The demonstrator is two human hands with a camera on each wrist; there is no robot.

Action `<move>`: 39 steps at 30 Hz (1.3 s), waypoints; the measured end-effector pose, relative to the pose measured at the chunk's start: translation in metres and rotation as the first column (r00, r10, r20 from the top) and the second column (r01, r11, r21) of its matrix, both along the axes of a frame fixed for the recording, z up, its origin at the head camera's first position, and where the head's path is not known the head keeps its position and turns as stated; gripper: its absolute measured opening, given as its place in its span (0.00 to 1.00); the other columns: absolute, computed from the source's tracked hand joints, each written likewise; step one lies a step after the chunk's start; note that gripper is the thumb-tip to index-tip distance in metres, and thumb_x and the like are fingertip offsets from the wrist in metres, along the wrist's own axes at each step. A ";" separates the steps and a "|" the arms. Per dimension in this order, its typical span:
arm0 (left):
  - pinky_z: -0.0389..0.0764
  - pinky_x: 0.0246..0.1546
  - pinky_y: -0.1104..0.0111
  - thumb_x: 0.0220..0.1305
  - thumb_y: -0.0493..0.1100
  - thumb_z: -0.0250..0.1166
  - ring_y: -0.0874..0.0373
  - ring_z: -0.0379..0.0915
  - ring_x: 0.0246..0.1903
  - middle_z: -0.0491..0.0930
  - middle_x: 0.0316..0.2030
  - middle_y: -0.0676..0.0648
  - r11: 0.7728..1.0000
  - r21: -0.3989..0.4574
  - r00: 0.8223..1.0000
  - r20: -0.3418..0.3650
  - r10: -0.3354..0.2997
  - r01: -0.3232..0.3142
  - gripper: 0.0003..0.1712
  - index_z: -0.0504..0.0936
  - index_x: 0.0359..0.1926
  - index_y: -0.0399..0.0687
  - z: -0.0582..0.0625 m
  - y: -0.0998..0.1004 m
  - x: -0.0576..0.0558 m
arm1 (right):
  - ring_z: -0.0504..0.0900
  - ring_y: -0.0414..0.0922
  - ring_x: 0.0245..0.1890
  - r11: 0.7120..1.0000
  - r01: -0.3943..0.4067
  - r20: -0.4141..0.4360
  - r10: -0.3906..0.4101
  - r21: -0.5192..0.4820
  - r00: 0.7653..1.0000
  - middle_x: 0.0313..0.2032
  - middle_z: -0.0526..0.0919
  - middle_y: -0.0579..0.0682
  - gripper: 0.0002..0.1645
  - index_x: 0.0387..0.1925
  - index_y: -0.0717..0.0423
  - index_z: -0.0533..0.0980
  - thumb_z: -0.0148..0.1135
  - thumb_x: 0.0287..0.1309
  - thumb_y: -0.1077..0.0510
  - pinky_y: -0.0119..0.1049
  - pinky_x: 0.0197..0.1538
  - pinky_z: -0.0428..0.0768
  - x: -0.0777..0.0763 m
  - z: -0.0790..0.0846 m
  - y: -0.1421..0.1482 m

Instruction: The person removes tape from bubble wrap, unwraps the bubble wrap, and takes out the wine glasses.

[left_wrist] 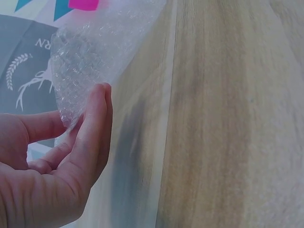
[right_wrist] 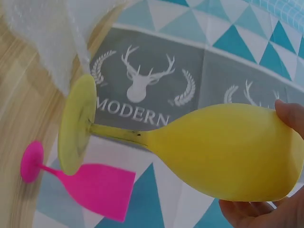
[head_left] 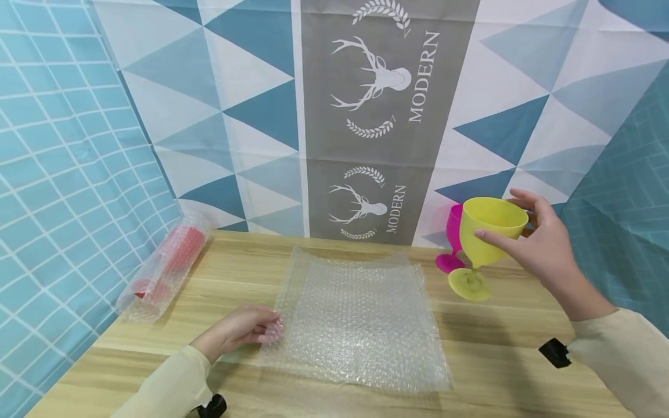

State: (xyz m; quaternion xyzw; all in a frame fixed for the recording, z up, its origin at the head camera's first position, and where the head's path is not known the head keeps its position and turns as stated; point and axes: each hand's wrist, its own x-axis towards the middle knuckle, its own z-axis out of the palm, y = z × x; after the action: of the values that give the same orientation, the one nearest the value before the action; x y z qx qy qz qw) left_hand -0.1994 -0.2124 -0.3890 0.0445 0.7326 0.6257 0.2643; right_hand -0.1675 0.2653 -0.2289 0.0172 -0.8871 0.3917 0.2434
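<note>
A yellow goblet is held upright above the right side of the table by my right hand, thumb on the near side of the bowl and fingers round the far side. In the right wrist view its stem and round foot hang free of the hand. On the table, a sheet of bubble wrap lies flat in the middle. My left hand pinches its left edge between thumb and fingers; the left wrist view shows the edge of the bubble wrap lifted there.
Behind the yellow goblet stands a magenta goblet, partly hidden. A red goblet wrapped in bubble wrap lies at the back left. Patterned cloth hangs along the back of the wooden table, with blue tiled-print cloth on the left.
</note>
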 end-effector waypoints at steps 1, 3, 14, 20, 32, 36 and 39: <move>0.85 0.41 0.71 0.69 0.40 0.54 0.62 0.80 0.32 0.82 0.31 0.50 1.000 0.000 1.000 -0.001 0.001 -0.001 0.18 0.74 0.49 0.25 0.000 0.000 0.000 | 0.69 0.25 0.38 1.000 0.011 -0.006 -0.011 -0.004 1.000 0.63 0.63 0.60 0.53 0.73 0.51 0.51 0.71 0.51 0.50 0.11 0.32 0.75 -0.001 0.000 0.002; 0.85 0.41 0.71 0.69 0.40 0.54 0.62 0.80 0.32 0.83 0.31 0.50 1.000 0.003 1.000 -0.004 0.004 -0.003 0.19 0.73 0.50 0.24 0.001 0.000 0.000 | 0.68 0.26 0.38 0.999 0.038 -0.012 -0.038 -0.013 0.999 0.64 0.63 0.60 0.53 0.72 0.51 0.52 0.71 0.52 0.50 0.10 0.32 0.74 -0.004 -0.001 0.005; 0.85 0.41 0.71 0.69 0.38 0.53 0.62 0.80 0.31 0.83 0.31 0.49 1.000 0.015 1.000 -0.003 0.018 -0.018 0.19 0.73 0.50 0.22 0.001 0.001 0.001 | 0.67 0.30 0.37 0.989 0.124 0.075 -0.118 -0.081 0.990 0.68 0.60 0.62 0.53 0.73 0.51 0.52 0.68 0.54 0.44 0.11 0.30 0.74 -0.018 -0.012 0.022; 0.85 0.41 0.71 0.69 0.38 0.53 0.62 0.80 0.31 0.83 0.30 0.50 1.000 0.011 1.000 -0.014 0.017 -0.017 0.18 0.74 0.49 0.23 0.002 0.000 0.001 | 0.66 0.27 0.38 0.980 0.155 0.095 -0.144 -0.128 0.985 0.69 0.59 0.61 0.53 0.74 0.50 0.51 0.68 0.53 0.43 0.10 0.31 0.74 -0.030 -0.020 0.034; 0.85 0.40 0.71 0.69 0.39 0.53 0.62 0.80 0.31 0.83 0.30 0.49 0.999 0.015 1.000 -0.013 0.028 -0.028 0.19 0.74 0.50 0.23 0.004 0.000 0.004 | 0.64 0.28 0.41 0.936 0.284 0.177 -0.249 -0.210 0.952 0.72 0.56 0.58 0.58 0.74 0.52 0.49 0.68 0.50 0.37 0.07 0.32 0.68 -0.058 -0.048 0.062; 0.85 0.40 0.72 0.69 0.39 0.54 0.63 0.80 0.31 0.82 0.30 0.50 0.999 0.012 0.999 -0.018 0.031 -0.031 0.19 0.74 0.50 0.23 0.005 0.001 0.004 | 0.64 0.33 0.46 0.924 0.319 0.209 -0.277 -0.210 0.938 0.73 0.54 0.57 0.60 0.74 0.51 0.48 0.68 0.49 0.35 0.09 0.33 0.67 -0.066 -0.062 0.073; 0.85 0.39 0.72 0.69 0.39 0.53 0.63 0.80 0.31 0.83 0.30 0.50 1.000 0.014 0.999 -0.018 0.028 -0.028 0.19 0.73 0.50 0.22 0.004 0.001 0.004 | 0.65 0.39 0.50 0.920 0.326 0.225 -0.278 -0.219 0.934 0.74 0.52 0.56 0.60 0.74 0.52 0.48 0.68 0.49 0.35 0.10 0.32 0.67 -0.070 -0.072 0.081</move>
State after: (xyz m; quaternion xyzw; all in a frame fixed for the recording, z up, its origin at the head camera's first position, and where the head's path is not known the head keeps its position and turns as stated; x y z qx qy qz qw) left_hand -0.1953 -0.2116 -0.3846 0.0418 0.7313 0.6338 0.2485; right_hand -0.2371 0.3459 -0.3004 -0.1889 -0.8410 0.4587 0.2159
